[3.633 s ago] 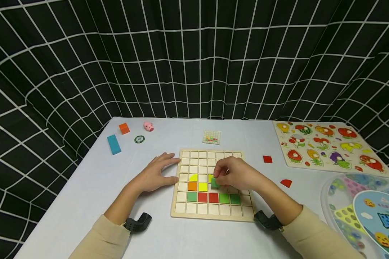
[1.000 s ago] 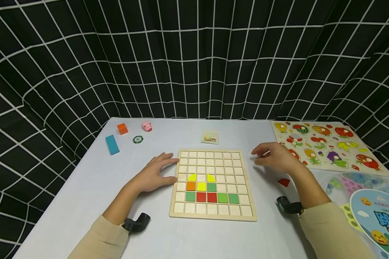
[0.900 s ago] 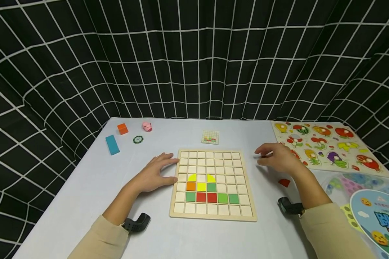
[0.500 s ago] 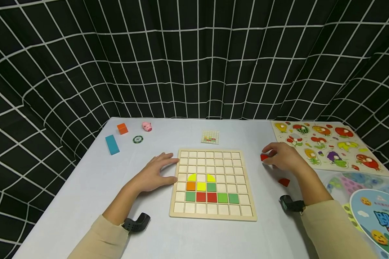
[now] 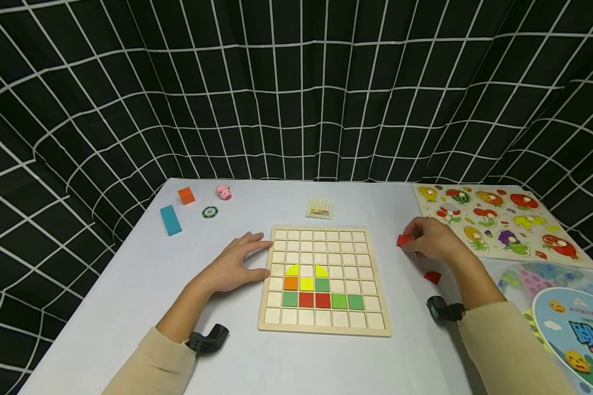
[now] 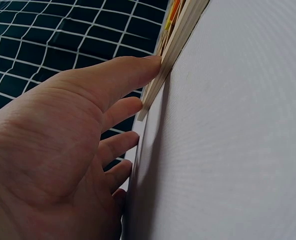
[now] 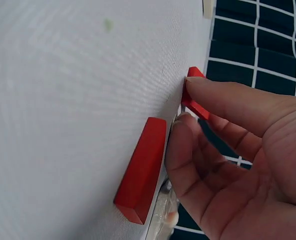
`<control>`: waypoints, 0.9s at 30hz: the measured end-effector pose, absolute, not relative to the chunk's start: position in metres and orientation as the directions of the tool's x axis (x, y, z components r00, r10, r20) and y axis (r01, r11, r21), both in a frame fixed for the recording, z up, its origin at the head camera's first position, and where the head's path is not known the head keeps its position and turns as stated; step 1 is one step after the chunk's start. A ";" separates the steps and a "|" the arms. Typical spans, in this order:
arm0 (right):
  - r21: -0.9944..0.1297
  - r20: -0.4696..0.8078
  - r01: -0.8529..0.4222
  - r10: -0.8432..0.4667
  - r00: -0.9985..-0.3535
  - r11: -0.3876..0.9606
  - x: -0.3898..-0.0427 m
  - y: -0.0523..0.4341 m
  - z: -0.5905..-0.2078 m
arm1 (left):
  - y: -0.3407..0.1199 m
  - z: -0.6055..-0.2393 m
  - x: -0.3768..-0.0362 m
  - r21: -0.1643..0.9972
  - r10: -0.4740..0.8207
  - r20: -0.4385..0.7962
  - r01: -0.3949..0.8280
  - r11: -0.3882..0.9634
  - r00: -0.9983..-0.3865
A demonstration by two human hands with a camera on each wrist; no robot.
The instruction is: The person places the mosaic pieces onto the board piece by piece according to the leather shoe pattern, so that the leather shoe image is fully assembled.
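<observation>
A wooden grid board (image 5: 326,331) lies in the middle of the white table, with yellow, orange, green and red tiles in its lower rows. My left hand (image 5: 257,258) rests flat beside it, straight fingers (image 6: 133,75) touching the board's left edge (image 6: 175,42). To the right of the board, my right hand (image 5: 412,244) pinches a red square tile (image 5: 402,240) between thumb and forefinger. In the right wrist view that tile (image 7: 196,105) is tilted up off the cloth. A second red piece (image 5: 432,277) (image 7: 140,167) lies on the table just nearer to me.
At the back left are a blue block (image 5: 171,220), an orange cube (image 5: 186,195), a pink pig (image 5: 223,192) and a round chip (image 5: 210,212). A small pattern card (image 5: 320,208) lies behind the board. A fruit puzzle (image 5: 499,222) and a round plastic box (image 5: 558,318) fill the right side.
My right hand left a green tile in the board, moved right, and has taken hold of the red square tile. The left hand has not moved.
</observation>
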State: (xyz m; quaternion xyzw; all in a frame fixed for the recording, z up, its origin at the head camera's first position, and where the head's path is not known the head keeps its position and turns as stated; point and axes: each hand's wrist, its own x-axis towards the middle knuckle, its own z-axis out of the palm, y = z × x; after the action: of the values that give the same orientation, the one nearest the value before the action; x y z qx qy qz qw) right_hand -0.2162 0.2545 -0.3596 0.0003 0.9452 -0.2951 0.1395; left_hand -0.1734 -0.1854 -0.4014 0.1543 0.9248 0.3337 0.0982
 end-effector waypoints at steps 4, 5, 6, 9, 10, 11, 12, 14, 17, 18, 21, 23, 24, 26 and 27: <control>-0.580 -0.287 0.109 -0.077 -0.955 0.807 -0.217 0.255 -0.359 | -0.186 -0.402 -0.173 0.648 0.352 -0.076 0.222 0.729 -0.933; -0.590 -0.295 0.119 -0.076 -0.953 0.798 -0.217 0.256 -0.358 | -0.186 -0.402 -0.173 0.647 0.353 -0.075 0.224 0.729 -0.933; -0.599 -0.303 0.130 -0.073 -0.950 0.790 -0.217 0.256 -0.358 | -0.186 -0.402 -0.173 0.648 0.353 -0.074 0.224 0.728 -0.933; -0.632 -0.317 0.155 -0.071 -0.946 0.760 -0.217 0.257 -0.357 | -0.186 -0.401 -0.173 0.646 0.352 -0.075 0.224 0.729 -0.933; -0.643 -0.317 0.158 -0.073 -0.946 0.749 -0.216 0.257 -0.356 | -0.186 -0.401 -0.173 0.646 0.353 -0.075 0.224 0.729 -0.933; -0.656 -0.313 0.157 -0.077 -0.947 0.738 -0.216 0.256 -0.355 | -0.186 -0.401 -0.173 0.647 0.353 -0.074 0.225 0.729 -0.933; -0.671 -0.310 0.157 -0.082 -0.947 0.725 -0.215 0.255 -0.354 | -0.186 -0.401 -0.173 0.647 0.354 -0.074 0.225 0.728 -0.933; -0.701 -0.301 0.153 -0.096 -0.949 0.696 -0.213 0.251 -0.352 | -0.186 -0.400 -0.173 0.647 0.356 -0.072 0.228 0.728 -0.932; -0.752 -0.283 0.134 -0.133 -0.950 0.646 -0.209 0.241 -0.348 | -0.186 -0.400 -0.173 0.649 0.357 -0.070 0.229 0.725 -0.931; -0.768 -0.279 0.128 -0.149 -0.949 0.628 -0.208 0.238 -0.347 | -0.186 -0.400 -0.173 0.650 0.357 -0.071 0.229 0.725 -0.931; -0.801 -0.273 0.112 -0.192 -0.943 0.588 -0.203 0.226 -0.342 | -0.186 -0.400 -0.173 0.652 0.356 -0.073 0.225 0.724 -0.932; -0.814 -0.273 0.106 -0.215 -0.938 0.571 -0.200 0.218 -0.339 | -0.186 -0.400 -0.173 0.650 0.356 -0.076 0.225 0.726 -0.931; -0.820 -0.270 0.098 -0.229 -0.935 0.564 -0.198 0.215 -0.338 | -0.186 -0.400 -0.173 0.650 0.356 -0.078 0.224 0.727 -0.931; -0.830 -0.265 0.085 -0.256 -0.930 0.551 -0.193 0.208 -0.336 | -0.186 -0.400 -0.173 0.649 0.357 -0.078 0.224 0.727 -0.931; -0.835 -0.264 0.078 -0.271 -0.926 0.545 -0.191 0.204 -0.335 | -0.186 -0.400 -0.173 0.648 0.358 -0.077 0.227 0.727 -0.930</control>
State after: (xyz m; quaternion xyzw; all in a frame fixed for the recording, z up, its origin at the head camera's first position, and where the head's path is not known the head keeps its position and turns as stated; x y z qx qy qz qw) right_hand -0.1908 0.2043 -0.3353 -0.0563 0.8594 -0.4735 0.1844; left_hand -0.1728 -0.1863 -0.3999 0.1582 0.9239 0.3340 0.0987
